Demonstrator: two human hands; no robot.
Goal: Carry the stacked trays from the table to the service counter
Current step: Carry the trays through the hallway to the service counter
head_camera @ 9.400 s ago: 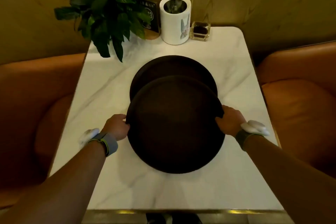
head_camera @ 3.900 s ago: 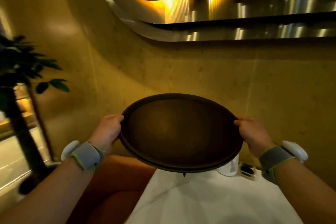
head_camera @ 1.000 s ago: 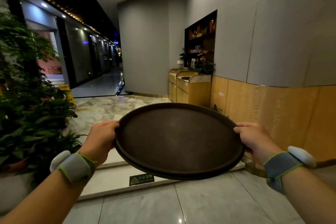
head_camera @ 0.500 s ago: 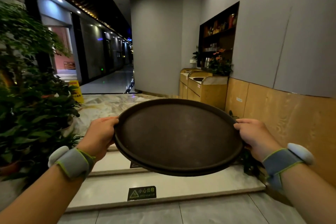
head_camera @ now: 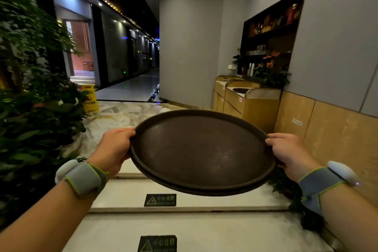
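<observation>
We read a small dark rectangular warning plate (head_camera: 160,200) on the riser of the upper pale stone step: a triangle symbol, then the Chinese characters 小心台阶, with a finer line beneath too small to make out. A second dark plate of the same kind (head_camera: 157,243) stands on the riser of the lower step, with the same characters. On the yellow folding floor sign (head_camera: 89,98) beside the plants, we see dark characters, blurred beyond reading. Small red labels on the wooden counter cabinets (head_camera: 241,99) are illegible.
</observation>
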